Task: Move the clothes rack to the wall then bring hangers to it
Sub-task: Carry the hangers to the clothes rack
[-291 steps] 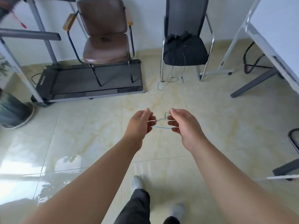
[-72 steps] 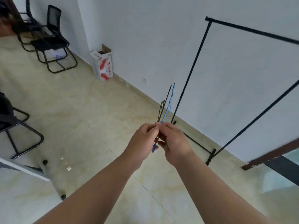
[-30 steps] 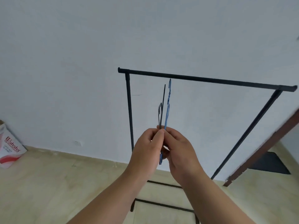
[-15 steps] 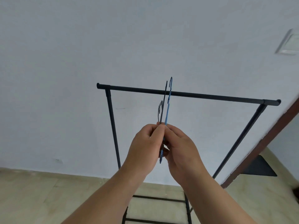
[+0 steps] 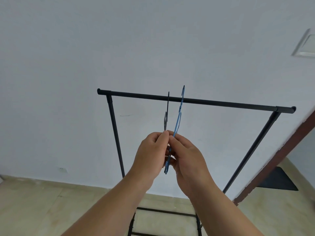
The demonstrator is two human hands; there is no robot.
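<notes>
Rack: black metal clothes rack (image 5: 221, 103) standing against the white wall (image 5: 153, 48).
Black hanger: thin black wire hanger (image 5: 167, 109), edge-on, crossing the rack's top bar.
Blue hanger: thin blue wire hanger (image 5: 179, 116), just right of it, hook above the bar.
Left hand (image 5: 150, 155): grip pinched on the black hanger.
Right hand (image 5: 189, 160): grip pinched on the blue hanger.

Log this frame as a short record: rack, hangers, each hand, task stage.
rack: black clothes rack standing against the white wall
hangers: one black hanger, one blue hanger, both seen edge-on, tops level with the rail
left hand: pinching the black hanger
right hand: pinching the blue hanger
task stage: rack at wall; no hanger visibly hooked on the rail yet
</notes>
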